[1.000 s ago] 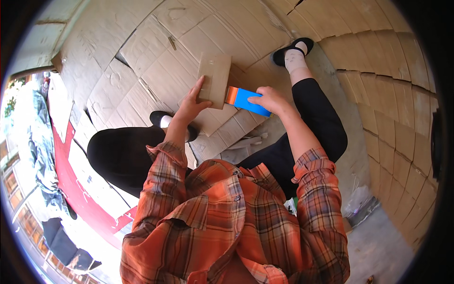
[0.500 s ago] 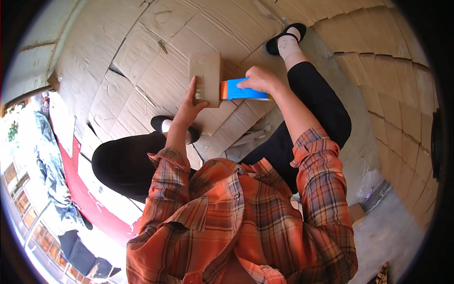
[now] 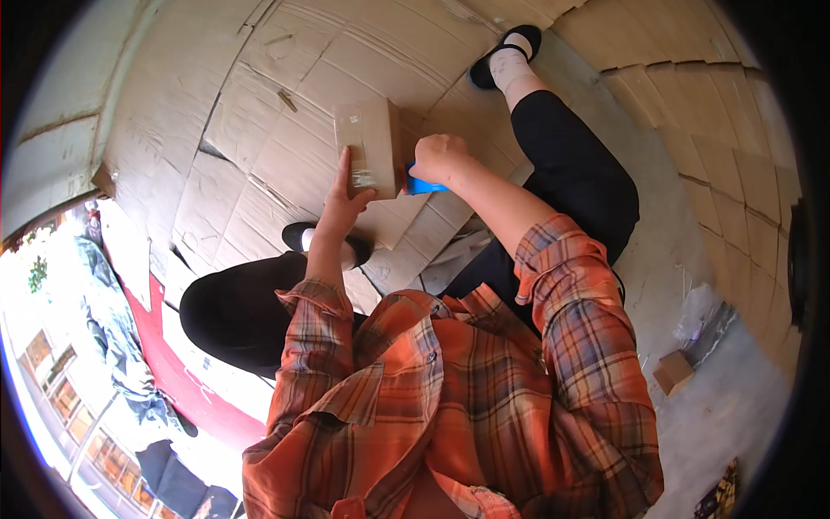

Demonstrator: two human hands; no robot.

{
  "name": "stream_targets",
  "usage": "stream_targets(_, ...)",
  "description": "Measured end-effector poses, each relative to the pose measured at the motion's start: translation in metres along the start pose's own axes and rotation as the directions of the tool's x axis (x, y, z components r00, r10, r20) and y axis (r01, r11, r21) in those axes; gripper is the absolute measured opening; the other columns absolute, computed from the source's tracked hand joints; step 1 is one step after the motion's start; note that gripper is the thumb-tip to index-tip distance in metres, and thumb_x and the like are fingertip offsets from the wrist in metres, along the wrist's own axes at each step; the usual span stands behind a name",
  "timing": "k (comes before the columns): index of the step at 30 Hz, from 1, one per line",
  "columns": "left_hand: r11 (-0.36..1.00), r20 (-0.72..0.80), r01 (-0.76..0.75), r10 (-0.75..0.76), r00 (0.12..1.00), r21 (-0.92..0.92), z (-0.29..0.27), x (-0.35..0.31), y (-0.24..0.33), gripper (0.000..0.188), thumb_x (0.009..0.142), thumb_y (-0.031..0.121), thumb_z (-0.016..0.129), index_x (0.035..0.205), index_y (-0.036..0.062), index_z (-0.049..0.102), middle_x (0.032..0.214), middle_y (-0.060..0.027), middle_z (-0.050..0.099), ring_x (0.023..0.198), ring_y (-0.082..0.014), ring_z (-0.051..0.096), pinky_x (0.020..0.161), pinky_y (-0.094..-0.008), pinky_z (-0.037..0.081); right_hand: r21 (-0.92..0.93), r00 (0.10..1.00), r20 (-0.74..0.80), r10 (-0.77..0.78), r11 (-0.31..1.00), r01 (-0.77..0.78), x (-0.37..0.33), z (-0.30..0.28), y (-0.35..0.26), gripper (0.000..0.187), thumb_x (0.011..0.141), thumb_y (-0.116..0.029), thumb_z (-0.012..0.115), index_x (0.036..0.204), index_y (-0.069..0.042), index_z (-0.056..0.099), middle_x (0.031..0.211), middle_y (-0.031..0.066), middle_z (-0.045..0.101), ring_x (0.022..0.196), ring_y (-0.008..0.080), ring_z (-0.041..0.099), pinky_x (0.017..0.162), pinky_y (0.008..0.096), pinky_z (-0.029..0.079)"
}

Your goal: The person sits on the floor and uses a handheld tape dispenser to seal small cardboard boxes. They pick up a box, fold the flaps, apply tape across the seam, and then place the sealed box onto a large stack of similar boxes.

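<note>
A small brown cardboard box [image 3: 370, 125] with shiny tape on its face is held out in front of me. My left hand [image 3: 344, 206] grips its lower left part, fingers along the face and thumb at the bottom edge. Against the box's right side is a blue tape dispenser [image 3: 424, 186] with a bit of orange at its front end. My right hand [image 3: 443, 161] is closed around the dispenser and covers most of it. Whether tape runs between dispenser and box cannot be made out.
Flattened cardboard sheets [image 3: 285, 143] cover the ground beneath the box. Cardboard stacks [image 3: 722, 199] rise on the right. A small brown carton [image 3: 673, 373] and clear plastic [image 3: 694, 310] lie at lower right. My black-trousered legs [image 3: 584, 164] are spread to both sides.
My right hand has shifted left and slightly down with the dispenser, which has turned and is now mostly hidden. The box has tilted a little in my left hand.
</note>
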State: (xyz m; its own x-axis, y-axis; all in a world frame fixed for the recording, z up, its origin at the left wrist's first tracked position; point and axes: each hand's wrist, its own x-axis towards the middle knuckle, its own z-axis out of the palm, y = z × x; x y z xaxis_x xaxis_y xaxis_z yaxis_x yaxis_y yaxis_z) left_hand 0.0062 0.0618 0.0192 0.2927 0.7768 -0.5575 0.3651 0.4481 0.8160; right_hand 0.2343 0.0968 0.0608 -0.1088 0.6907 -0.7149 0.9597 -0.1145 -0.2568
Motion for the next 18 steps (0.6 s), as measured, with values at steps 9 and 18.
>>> stream_targets(9,0.999,-0.001,0.01,-0.01,1.0,0.045,0.0,0.002,0.0,0.096,0.082,-0.002,0.063,0.153,0.0354,0.008,0.146,-0.0045,0.037,0.104,-0.0185,0.055,0.071,-0.0291,0.054,0.069,0.987,0.051,-0.151,0.987,0.147,-0.031,0.017,0.013,0.079,0.074,-0.027,0.064,0.144,-0.007,0.032,0.115,0.019,0.064,0.103,0.0357,0.063,0.086,0.0426,0.051)
stream_targets(18,1.0,-0.002,0.003,-0.003,1.0,-0.001,0.001,0.002,-0.003,0.096,0.082,-0.003,0.062,0.153,0.0319,0.008,0.147,-0.0073,0.035,0.104,-0.0176,0.055,0.072,-0.0288,0.054,0.237,0.958,0.152,-0.244,0.95,0.205,-0.017,0.03,-0.018,0.109,0.067,-0.035,0.074,0.145,0.01,0.012,0.11,0.0253,0.064,0.103,0.0375,0.063,0.087,0.0393,0.052)
